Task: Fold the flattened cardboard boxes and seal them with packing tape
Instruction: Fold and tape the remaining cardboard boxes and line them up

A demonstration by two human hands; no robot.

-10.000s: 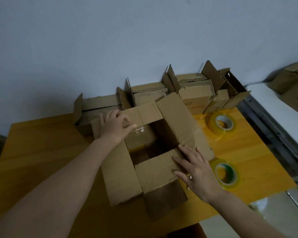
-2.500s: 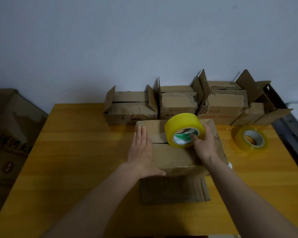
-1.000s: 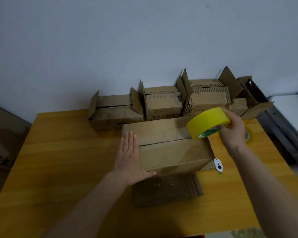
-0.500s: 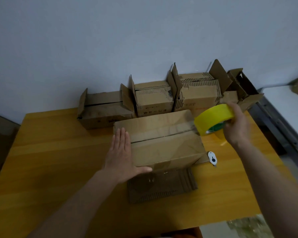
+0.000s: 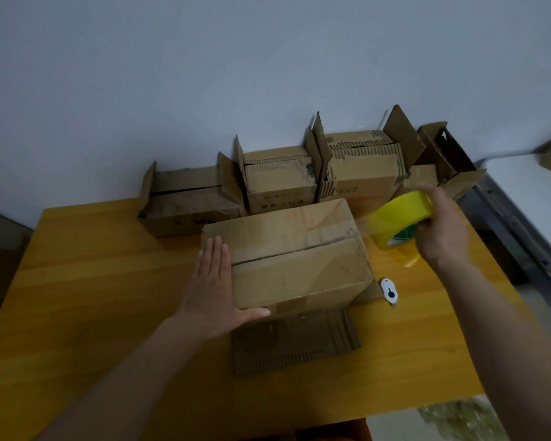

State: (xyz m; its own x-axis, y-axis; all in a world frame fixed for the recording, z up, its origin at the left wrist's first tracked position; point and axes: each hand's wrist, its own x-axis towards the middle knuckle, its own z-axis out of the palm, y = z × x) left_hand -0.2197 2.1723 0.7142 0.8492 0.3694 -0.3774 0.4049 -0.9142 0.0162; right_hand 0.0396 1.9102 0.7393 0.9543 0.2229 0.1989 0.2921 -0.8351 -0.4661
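A folded cardboard box [image 5: 299, 262] stands in the middle of the yellow table [image 5: 93, 281], its top flaps closed with a seam running left to right. My left hand [image 5: 213, 288] lies flat with straight fingers against the box's left side, thumb under its near corner. My right hand [image 5: 442, 230] grips a yellow roll of packing tape [image 5: 395, 221] just past the box's right end. A clear strip of tape stretches from the roll onto the seam.
Three folded boxes [image 5: 277, 179] with raised flaps line the wall behind. A fourth open box [image 5: 442, 163] sits at the far right. A white cutter [image 5: 389, 289] lies right of the box. A flat corrugated sheet [image 5: 296, 342] lies in front of it.
My right hand has drawn the tape roll from above the box top out past its right end. The left hand stays pressed on the left side.
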